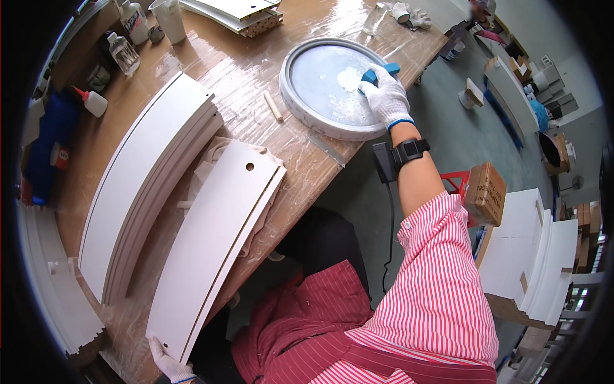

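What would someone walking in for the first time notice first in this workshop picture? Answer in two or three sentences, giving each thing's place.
First, the gloved right hand at the far right of the wooden table, pressing a blue tool into white paste in a round grey tray. Next, the curved white panels: a stack at the table's left, and one panel nearer the person, its near end held by the gloved left hand.
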### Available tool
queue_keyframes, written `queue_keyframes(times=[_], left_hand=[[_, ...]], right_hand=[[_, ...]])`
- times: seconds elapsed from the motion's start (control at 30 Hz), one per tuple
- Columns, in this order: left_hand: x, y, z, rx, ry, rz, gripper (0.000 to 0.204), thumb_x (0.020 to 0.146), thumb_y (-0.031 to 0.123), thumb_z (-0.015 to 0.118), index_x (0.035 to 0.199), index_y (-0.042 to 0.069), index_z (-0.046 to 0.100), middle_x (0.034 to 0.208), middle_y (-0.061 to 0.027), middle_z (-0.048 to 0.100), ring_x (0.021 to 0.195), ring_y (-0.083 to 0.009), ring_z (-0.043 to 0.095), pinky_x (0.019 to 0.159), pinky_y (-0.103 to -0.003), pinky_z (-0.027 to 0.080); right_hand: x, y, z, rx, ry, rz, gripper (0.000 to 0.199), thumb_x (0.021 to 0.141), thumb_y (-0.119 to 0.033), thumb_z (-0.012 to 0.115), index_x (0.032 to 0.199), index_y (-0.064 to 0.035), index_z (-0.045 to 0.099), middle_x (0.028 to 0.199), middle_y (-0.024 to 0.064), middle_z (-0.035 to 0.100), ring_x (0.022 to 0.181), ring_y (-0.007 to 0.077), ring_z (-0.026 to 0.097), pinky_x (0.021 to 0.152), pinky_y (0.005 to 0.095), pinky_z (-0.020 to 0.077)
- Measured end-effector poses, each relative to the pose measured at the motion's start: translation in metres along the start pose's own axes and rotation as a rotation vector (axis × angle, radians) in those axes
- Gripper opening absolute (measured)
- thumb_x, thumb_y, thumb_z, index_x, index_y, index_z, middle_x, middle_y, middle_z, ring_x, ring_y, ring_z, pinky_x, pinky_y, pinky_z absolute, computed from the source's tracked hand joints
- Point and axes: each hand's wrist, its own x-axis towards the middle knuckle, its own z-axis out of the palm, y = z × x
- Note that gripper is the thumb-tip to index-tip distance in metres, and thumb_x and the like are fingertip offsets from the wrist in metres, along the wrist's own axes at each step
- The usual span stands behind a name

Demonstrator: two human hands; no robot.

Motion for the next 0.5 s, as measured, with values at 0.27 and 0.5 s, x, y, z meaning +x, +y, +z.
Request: queue_keyframes(times=[0.27, 0.5], left_hand=[[0.000, -0.003, -0.003, -0.057, -0.046, 0.042, 0.061, 0.101, 0.044, 0.056, 0.141, -0.002, 0.050, 0.135, -0.0135, 0.062, 0.116, -0.0258, 0.064, 0.099, -0.036, 0.052], [-0.002, -0.006, -0.005, -0.064, -0.076, 0.117, 0.048, 0.101, 0.020, 0.058, 0.142, -0.002, 0.047, 0.137, -0.0135, 0.058, 0.123, -0.0243, 0.057, 0.107, -0.038, 0.045]], right_hand=[[0.004, -0.010, -0.014, 0.019, -0.144, 0.051, 0.049, 0.085, -0.029, 0.071, 0.132, -0.0172, 0.062, 0.121, 0.0216, 0.068, 0.113, 0.0396, 0.064, 0.100, 0.0461, 0.0495], [-0.002, -0.031, -0.021, -0.086, -0.004, -0.128, 0.040, 0.085, -0.022, 0.070, 0.124, -0.0146, 0.067, 0.106, 0.0188, 0.072, 0.101, 0.0371, 0.068, 0.092, 0.0471, 0.0528]])
